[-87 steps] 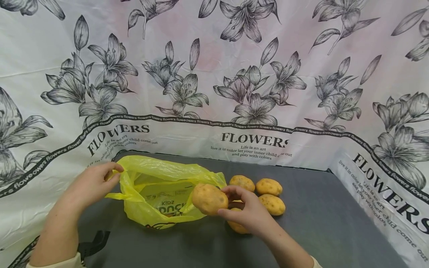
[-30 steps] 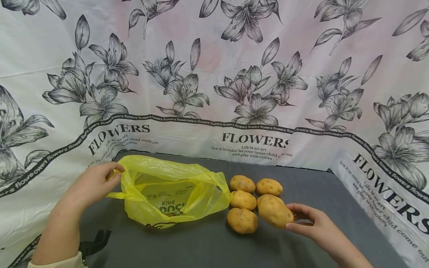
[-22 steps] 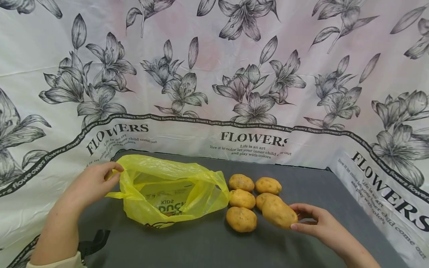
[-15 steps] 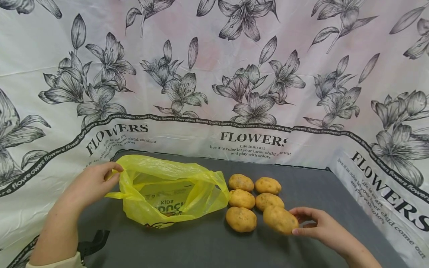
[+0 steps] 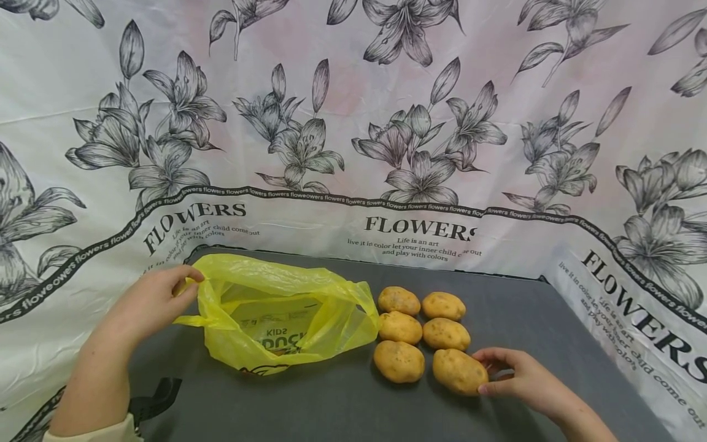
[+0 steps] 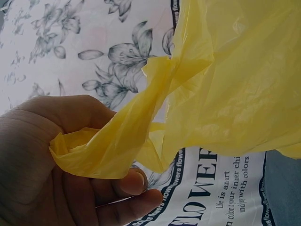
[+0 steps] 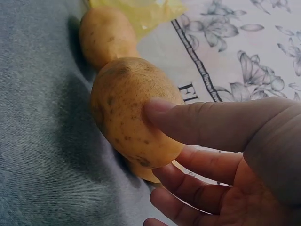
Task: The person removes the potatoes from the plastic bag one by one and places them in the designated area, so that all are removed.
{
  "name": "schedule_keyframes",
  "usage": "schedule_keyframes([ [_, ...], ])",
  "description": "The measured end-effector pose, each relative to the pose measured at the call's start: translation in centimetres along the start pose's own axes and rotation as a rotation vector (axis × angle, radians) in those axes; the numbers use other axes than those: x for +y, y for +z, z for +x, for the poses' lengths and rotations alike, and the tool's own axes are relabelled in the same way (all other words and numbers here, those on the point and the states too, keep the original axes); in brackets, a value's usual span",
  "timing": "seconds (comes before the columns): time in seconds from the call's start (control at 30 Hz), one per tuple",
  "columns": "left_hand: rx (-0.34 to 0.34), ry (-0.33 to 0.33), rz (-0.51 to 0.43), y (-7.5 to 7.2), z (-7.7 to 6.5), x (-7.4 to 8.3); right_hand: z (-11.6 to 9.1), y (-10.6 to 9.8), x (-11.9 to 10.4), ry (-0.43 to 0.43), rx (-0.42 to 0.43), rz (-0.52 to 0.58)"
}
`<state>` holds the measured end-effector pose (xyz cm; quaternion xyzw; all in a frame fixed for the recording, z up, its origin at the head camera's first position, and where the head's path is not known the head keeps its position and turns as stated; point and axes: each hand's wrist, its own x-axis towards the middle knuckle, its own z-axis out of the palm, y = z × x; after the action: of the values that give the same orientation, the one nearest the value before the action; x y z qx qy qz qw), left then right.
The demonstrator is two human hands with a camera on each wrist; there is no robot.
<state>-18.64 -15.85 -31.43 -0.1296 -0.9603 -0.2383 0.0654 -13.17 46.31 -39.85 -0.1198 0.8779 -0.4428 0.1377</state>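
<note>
My left hand (image 5: pixel 160 301) grips one handle of a yellow plastic bag (image 5: pixel 287 276) whose mouth gapes upward; the left wrist view shows the twisted handle (image 6: pixel 117 141) running between thumb and fingers. With thumb and fingertips, my right hand (image 5: pixel 519 377) pinches the right end of a potato (image 5: pixel 457 371) at the front right of a group of potatoes. In the right wrist view the thumb presses on that potato (image 7: pixel 134 103), and another potato (image 7: pixel 106 37) sits behind it. The other potatoes, such as the front left one (image 5: pixel 399 362), lie in two columns beside the bag.
A dark grey table (image 5: pixel 331 405) carries everything. White floral cloth (image 5: pixel 353 153) hangs behind it and along both sides. A black strap (image 5: pixel 157 398) sticks out by my left wrist.
My right hand has carried the potato from beside the bag mouth rightward, then lowered it toward me to the front of the right column. My left hand has stayed at the bag handle.
</note>
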Motion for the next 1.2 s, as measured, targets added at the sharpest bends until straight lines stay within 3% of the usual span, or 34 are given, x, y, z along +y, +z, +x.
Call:
schedule_keyframes([
  [0.43, -0.007, 0.000, 0.005, 0.1, 0.2, 0.1, 0.5, 1.0, 0.6, 0.029, 0.048, -0.023],
  [0.83, -0.021, 0.037, -0.020, 0.3, 0.4, 0.0, -0.1, 0.7, 0.6, 0.043, -0.001, 0.000],
  [0.97, -0.033, 0.004, 0.001, 0.1, 0.1, -0.4, -1.0, -0.2, -0.1, 0.066, -0.020, -0.032],
  [1.1, -0.037, -0.071, 0.082, -0.5, -1.0, -0.2, -2.3, -1.6, -1.4, 0.118, -0.015, -0.088],
  [1.2, 0.073, -0.119, 0.176, -0.8, -2.4, 1.1, -3.0, -2.1, -3.2, 0.094, 0.034, -0.177],
])
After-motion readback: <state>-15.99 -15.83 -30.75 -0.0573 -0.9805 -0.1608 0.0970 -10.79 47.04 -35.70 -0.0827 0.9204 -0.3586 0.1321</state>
